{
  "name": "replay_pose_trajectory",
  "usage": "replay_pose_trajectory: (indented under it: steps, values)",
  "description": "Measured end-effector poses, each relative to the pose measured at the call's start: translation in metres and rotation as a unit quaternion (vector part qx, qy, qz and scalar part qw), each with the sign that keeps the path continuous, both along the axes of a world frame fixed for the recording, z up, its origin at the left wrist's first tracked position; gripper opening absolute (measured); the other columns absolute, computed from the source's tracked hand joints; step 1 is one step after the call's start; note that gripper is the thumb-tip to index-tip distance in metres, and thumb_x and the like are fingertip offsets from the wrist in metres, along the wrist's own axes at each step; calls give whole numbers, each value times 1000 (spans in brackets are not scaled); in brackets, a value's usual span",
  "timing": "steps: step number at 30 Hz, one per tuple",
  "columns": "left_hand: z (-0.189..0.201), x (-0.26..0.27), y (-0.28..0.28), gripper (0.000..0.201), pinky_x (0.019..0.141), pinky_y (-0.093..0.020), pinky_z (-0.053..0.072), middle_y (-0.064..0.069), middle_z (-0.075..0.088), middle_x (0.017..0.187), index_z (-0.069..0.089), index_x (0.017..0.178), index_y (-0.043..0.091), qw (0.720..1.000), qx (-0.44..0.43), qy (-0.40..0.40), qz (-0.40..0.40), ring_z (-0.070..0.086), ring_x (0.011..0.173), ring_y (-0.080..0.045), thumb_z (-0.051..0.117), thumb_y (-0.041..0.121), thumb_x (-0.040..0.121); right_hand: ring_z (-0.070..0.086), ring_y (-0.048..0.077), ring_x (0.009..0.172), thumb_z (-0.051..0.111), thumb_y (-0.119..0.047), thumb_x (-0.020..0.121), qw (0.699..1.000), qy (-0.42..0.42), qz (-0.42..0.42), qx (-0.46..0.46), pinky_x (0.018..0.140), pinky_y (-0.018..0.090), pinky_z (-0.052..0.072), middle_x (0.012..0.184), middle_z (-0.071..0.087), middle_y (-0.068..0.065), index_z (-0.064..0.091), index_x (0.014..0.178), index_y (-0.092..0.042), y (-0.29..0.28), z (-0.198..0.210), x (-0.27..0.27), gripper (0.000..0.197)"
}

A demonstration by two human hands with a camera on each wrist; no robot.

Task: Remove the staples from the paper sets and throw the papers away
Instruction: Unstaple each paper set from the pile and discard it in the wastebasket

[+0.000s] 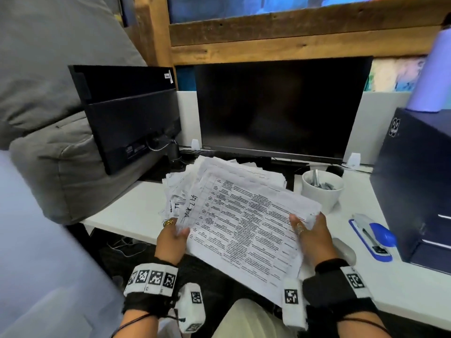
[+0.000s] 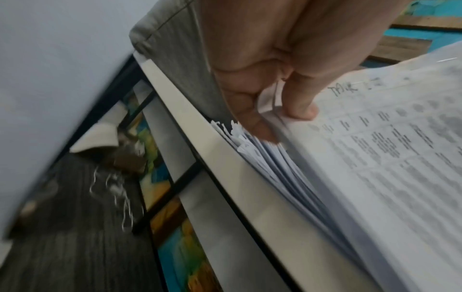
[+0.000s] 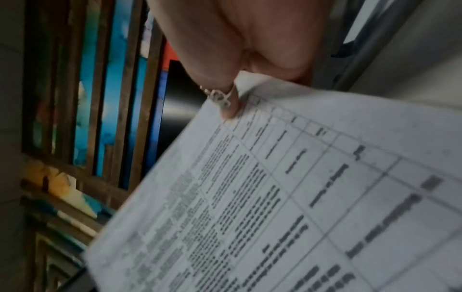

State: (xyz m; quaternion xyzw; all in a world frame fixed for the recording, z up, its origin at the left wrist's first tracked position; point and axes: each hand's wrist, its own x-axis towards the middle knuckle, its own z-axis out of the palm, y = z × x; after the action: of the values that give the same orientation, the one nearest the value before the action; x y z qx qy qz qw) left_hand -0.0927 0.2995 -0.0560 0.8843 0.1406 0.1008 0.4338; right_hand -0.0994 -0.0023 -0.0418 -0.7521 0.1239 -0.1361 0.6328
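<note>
Both hands hold a thick stack of papers point(image 1: 244, 215) in the air above the near edge of the desk point(image 1: 127, 206). The left hand point(image 1: 172, 236) pinches one side (thumb on top), the right hand point(image 1: 313, 236) the other. A white cup point(image 1: 321, 191) and a blue stapler point(image 1: 373, 236) sit nearby.

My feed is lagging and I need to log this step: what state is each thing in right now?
paper stack: lifted off the desk, fanned, held at both sides
left hand: grips the stack's left edge
right hand: grips the stack's right edge
monitor: screen dark
stapler: lying on the desk, untouched
white cup: upright, holding small items
</note>
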Motion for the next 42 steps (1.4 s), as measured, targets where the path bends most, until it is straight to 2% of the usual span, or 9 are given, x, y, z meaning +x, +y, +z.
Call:
replay_pose_trajectory:
  steps: [4,8,11,14,18,27,33,37,42]
  values:
    - [1,-12,-9,50,102,-42,36,-13,47,133,42,129,9,996,46,-78,14,42,123,-36,64,16,85,55,29,113,50,-22,96,998,-43,-44,-10,101,42,42,124,58,12,49,123,-10,0,-1,0,30]
    - [30,-24,-38,85,111,-45,19,-3,9,153,16,146,26,951,253,-178,-23,11,138,-29,63,49,79,58,25,107,45,-25,97,995,-88,-20,-48,96,39,46,116,63,7,49,120,-13,14,-1,-11,26]
    - [55,-20,-67,65,110,-51,13,0,22,150,27,140,30,877,407,-236,-103,20,138,-28,43,58,84,61,17,93,45,-17,97,988,-138,25,-65,79,27,46,99,66,2,51,107,-11,25,8,-26,13]
    - [63,-14,-83,33,113,-41,7,8,54,129,48,124,28,879,411,-141,-196,46,124,-13,39,43,96,61,18,86,48,-18,97,979,-147,69,-119,75,31,48,88,66,1,50,95,-9,25,11,-31,10]
    - [60,-18,-85,26,82,-25,38,1,68,96,57,101,19,875,407,-117,-232,63,92,-19,40,39,98,56,24,97,56,-42,89,921,-35,17,-387,81,34,44,99,60,4,62,99,-20,-15,17,-24,25]
    - [50,-37,-94,19,67,-19,33,12,67,102,59,110,26,876,380,-112,-276,61,98,-10,46,33,98,55,25,111,64,-46,83,834,285,40,-470,85,27,40,124,57,10,50,121,-6,-50,18,-18,56]
    - [53,-48,-98,27,68,-22,32,6,66,107,57,115,28,860,410,-98,-289,60,100,-15,40,41,98,48,32,119,41,-50,95,912,241,31,-329,95,32,37,133,50,19,46,128,1,-39,22,-23,62]
    - [54,-53,-101,31,67,-25,35,2,65,108,55,116,27,845,440,-93,-290,60,99,-19,34,42,99,57,27,101,50,-46,90,995,31,37,-92,91,39,46,116,59,12,43,119,-11,-19,32,-33,46]
    - [57,-63,-108,31,65,-25,33,1,64,102,55,103,22,833,462,-97,-289,60,95,-21,32,41,99,58,17,93,58,-16,89,982,-142,74,98,72,27,50,103,59,0,38,121,-15,15,50,-50,38]
